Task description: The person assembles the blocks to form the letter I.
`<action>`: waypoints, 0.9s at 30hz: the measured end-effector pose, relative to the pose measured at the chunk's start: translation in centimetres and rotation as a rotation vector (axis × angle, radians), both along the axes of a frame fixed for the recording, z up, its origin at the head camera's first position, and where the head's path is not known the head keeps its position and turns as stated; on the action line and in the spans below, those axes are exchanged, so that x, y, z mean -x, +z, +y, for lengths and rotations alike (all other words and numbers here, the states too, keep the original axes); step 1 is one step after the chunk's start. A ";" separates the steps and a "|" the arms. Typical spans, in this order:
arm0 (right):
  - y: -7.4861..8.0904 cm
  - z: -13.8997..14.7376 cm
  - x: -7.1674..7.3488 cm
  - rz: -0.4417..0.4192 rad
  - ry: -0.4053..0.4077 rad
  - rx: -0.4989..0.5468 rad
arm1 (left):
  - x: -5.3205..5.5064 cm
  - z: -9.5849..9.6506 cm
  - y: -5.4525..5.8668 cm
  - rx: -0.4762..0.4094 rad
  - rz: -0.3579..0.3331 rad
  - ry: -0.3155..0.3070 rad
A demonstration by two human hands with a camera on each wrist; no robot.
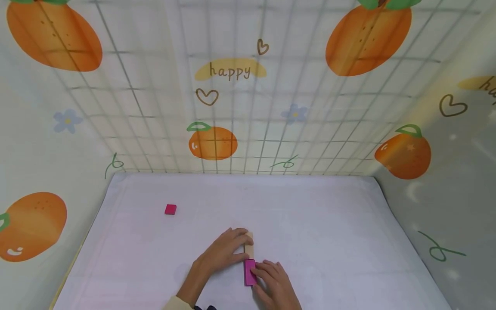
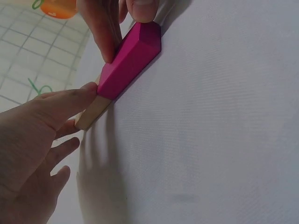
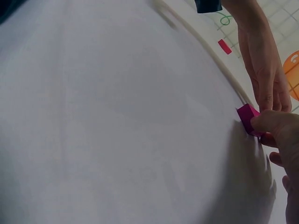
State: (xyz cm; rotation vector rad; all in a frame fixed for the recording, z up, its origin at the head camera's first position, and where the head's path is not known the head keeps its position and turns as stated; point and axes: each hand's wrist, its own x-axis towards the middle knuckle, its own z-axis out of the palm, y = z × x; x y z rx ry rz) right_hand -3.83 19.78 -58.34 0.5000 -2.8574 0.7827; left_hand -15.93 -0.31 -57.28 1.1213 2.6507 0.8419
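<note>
A plain wooden block point(image 1: 249, 250) and a magenta block point(image 1: 249, 277) lie end to end in one line on the white surface. My left hand point(image 1: 226, 249) comes from the left and holds the wooden block between thumb and fingers. In the left wrist view, its thumb point(image 2: 88, 88) lies right at the joint of the two blocks. From the right, my right hand point(image 1: 275, 284) pinches the magenta block, fingers along its far side and thumb at the near end. Part of the wooden block is hidden under the left fingers.
A small red block point(image 1: 170, 209) lies apart at the back left of the white-covered table point(image 1: 329, 224). Behind the table stands a wire grid point(image 1: 263, 142) seen through a cloth printed with oranges, and printed cloth also hangs on both sides.
</note>
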 end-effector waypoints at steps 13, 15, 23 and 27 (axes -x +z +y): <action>0.0 -0.1 0.2 0.000 -0.008 -0.009 | -0.1 0.0 0.5 0.052 -0.009 -0.005; -0.1 -0.1 0.2 0.018 -0.006 -0.012 | -0.1 -0.1 0.4 0.057 -0.001 -0.004; -0.2 -0.1 0.2 0.073 -0.005 -0.018 | -0.3 0.1 0.6 0.077 0.012 0.003; -0.2 -0.1 0.1 0.065 -0.007 -0.015 | -0.3 0.2 0.5 0.076 0.012 0.011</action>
